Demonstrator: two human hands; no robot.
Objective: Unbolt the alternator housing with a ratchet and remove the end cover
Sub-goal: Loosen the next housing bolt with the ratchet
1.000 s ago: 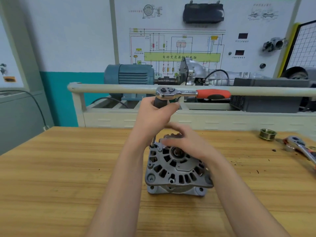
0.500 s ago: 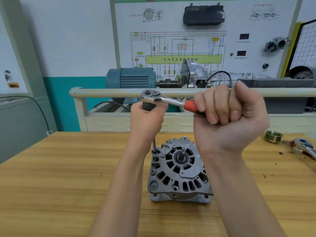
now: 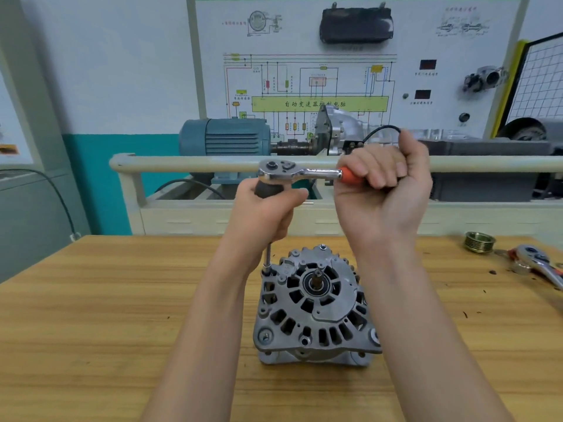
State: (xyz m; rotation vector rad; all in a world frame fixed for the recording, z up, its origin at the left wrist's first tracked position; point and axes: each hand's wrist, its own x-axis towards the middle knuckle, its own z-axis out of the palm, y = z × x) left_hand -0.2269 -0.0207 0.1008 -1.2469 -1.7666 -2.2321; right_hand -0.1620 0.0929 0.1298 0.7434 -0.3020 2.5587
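The alternator (image 3: 315,306) sits on the wooden bench (image 3: 91,300) straight below both my hands, shaft end up, end cover (image 3: 323,300) not yet off. Cast metal body: I judge it heavy and rigid, stable enough to stand alone under torque, though it may twist on the wood. The cover's ribbed rim, below my right wrist, looks the best place to grip when lifting; the vent slots have thin edges, so avoid prying there.

The ratchet (image 3: 300,173) lies level above it. My right hand (image 3: 384,193) is wrapped tight round the orange grip, fingers curled together. That rubber should not slip; the polished steel neck beside my knuckles would.

My left hand (image 3: 268,214) clasps the dark knob under the ratchet head, fingers closed round it, steadying the long extension bar (image 3: 268,254). The bar drops from below my palm onto a bolt at the housing's upper left edge. It is thin, so keep it plumb.
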